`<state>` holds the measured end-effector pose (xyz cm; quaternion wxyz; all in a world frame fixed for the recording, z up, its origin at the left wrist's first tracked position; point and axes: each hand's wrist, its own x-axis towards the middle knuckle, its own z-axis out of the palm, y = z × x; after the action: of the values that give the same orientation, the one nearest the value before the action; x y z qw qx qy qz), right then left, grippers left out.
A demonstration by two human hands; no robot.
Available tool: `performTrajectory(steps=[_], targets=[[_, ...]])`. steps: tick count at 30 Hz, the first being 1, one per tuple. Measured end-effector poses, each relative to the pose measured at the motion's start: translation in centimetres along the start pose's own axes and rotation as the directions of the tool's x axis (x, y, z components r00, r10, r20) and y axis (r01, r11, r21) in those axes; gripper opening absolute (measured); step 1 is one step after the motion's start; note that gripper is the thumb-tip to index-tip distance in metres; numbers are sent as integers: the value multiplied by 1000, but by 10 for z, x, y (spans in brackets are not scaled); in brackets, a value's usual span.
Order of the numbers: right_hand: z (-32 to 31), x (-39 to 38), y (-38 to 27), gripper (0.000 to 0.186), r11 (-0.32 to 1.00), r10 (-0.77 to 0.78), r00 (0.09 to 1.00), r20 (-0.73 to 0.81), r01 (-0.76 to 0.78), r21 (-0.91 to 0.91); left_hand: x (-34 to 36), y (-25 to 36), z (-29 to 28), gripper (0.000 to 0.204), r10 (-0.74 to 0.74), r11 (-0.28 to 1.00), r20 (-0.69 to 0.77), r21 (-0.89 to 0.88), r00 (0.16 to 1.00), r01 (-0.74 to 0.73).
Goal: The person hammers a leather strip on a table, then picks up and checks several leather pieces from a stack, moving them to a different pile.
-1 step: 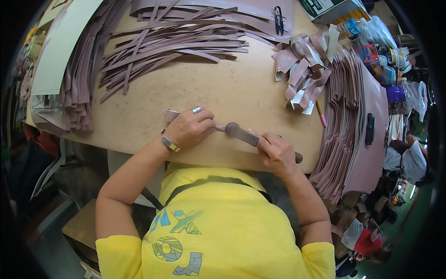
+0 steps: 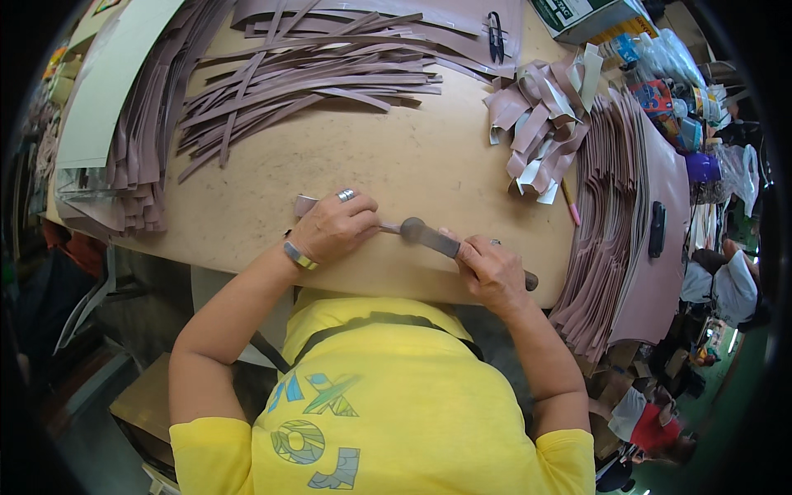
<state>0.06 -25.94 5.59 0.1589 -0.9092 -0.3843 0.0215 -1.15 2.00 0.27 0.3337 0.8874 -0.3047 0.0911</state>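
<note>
Near the front edge of the table, my left hand (image 2: 337, 227) is closed on a narrow mauve strip (image 2: 305, 205). One end of the strip pokes out on the left, and a thin part runs right from my fingertips. My right hand (image 2: 492, 270) grips a hammer (image 2: 435, 240) with a flat metal body, its round face resting on or just over the strip's right end. The dark end of its handle sticks out past my palm. My fingers hide the middle of the strip.
Loose mauve strips (image 2: 313, 78) lie across the far table. To the right are curled strips (image 2: 536, 124), a pencil (image 2: 571, 203) and a stack of mauve pieces (image 2: 606, 223) with a black cutter (image 2: 657, 229) on it. Thread snips (image 2: 495, 37) lie at the back; another stack (image 2: 144, 148) stands left.
</note>
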Motion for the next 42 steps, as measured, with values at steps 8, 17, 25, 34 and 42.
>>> performTrajectory(steps=[8, 17, 25, 34, 42], targets=[[4, 11, -12, 67, 998, -52, 997, -56, 53, 21, -2, -1, -1, 13, 14, 999, -20, 32, 1000, -13], [2, -1, -5, 61, 997, 20, 998, -63, -15, 79, -3, 1, 1, 12, -10, 1000, -25, 12, 1000, 11], [-5, -17, 1, 65, 998, 49, 999, -9, -49, 39, 11, 18, 25, 14, 44, 996, 18, 81, 999, -46], [-1, -20, 1, 68, 996, 45, 998, -36, -42, 75, -47, -8, -59, 18, -231, 902, -93, 354, 969, 249], [-2, -18, 3, 68, 997, 21, 999, -43, -18, 77, -14, 32, -40, 25, -185, 929, -200, 282, 962, 238]])
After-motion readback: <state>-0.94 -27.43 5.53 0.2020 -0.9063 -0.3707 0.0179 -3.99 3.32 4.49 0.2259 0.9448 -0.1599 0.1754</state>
